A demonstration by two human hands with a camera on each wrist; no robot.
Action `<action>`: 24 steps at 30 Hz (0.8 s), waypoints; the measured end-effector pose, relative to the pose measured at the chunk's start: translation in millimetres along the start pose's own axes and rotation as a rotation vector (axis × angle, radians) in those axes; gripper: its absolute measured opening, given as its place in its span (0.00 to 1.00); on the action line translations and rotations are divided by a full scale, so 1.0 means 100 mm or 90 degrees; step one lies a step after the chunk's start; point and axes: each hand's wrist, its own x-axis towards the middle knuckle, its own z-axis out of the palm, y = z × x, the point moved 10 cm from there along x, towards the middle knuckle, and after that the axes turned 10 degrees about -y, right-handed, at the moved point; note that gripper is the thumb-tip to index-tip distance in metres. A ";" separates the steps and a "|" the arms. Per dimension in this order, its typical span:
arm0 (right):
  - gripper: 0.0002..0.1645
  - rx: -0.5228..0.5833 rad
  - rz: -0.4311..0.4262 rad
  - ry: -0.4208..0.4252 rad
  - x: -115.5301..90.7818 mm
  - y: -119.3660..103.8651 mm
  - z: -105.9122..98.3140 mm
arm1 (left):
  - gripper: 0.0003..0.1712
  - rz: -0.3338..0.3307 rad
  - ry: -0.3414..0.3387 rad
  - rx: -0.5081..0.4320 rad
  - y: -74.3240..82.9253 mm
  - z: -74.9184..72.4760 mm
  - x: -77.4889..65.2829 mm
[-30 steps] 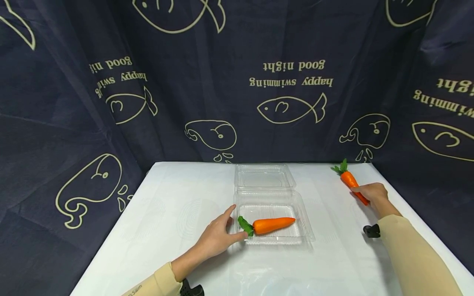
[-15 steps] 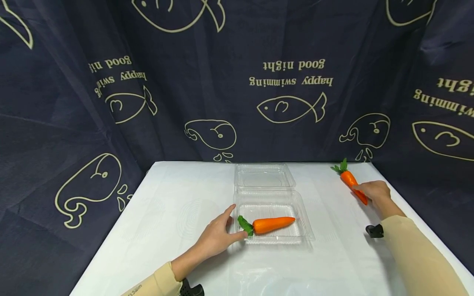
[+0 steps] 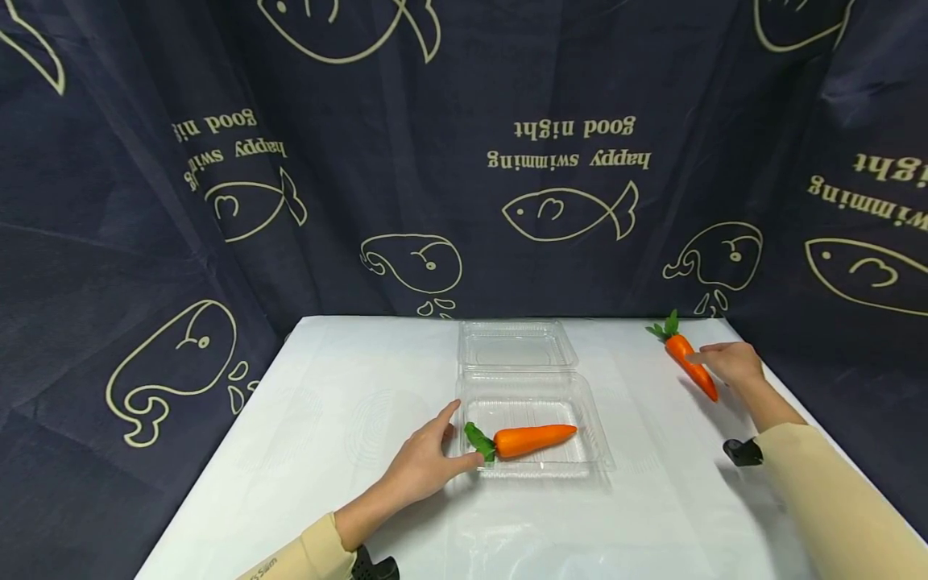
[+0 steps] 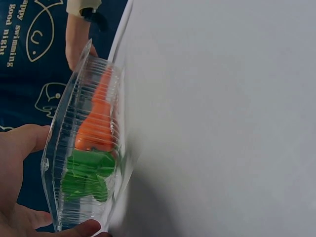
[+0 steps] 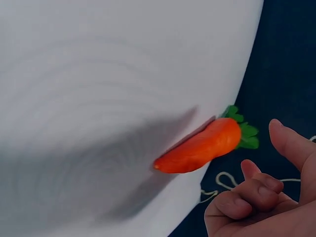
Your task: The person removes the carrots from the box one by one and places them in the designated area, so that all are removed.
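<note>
In the head view my left hand (image 3: 424,463) rests at the left side of a clear plastic clamshell box (image 3: 594,419), fingers spread and thumb by its near left corner. Inside the box lies an orange carrot (image 3: 532,441) with green leaves pointing left; the left wrist view shows this carrot (image 4: 96,131) through the ribbed wall. My right hand (image 3: 732,364) hovers at the second carrot (image 3: 689,362), which lies on the far right of the table. In the right wrist view that carrot (image 5: 200,145) is apart from my loosely bent fingers (image 5: 259,195), which hold nothing.
The box's lid (image 3: 518,346) is folded back flat behind its base. A white-covered table (image 3: 326,387) carries everything. Dark blue fabric (image 3: 464,161) with fish drawings hangs behind and on both sides.
My right hand has loosened from the carrot and drawn back from its lower end. That carrot's tip has shifted slightly left. The left hand and the box have stayed put.
</note>
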 end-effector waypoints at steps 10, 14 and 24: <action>0.42 -0.007 -0.047 -0.054 -0.12 -0.21 0.07 | 0.56 -0.004 -0.006 -0.004 0.00 0.01 0.00; 0.44 -0.023 -0.081 -0.087 -0.19 -0.32 0.13 | 0.55 -0.005 -0.007 -0.005 -0.01 0.01 0.01; 0.45 -0.073 -0.172 -0.114 -0.42 -0.71 0.28 | 0.56 -0.002 -0.007 -0.006 0.00 0.01 0.00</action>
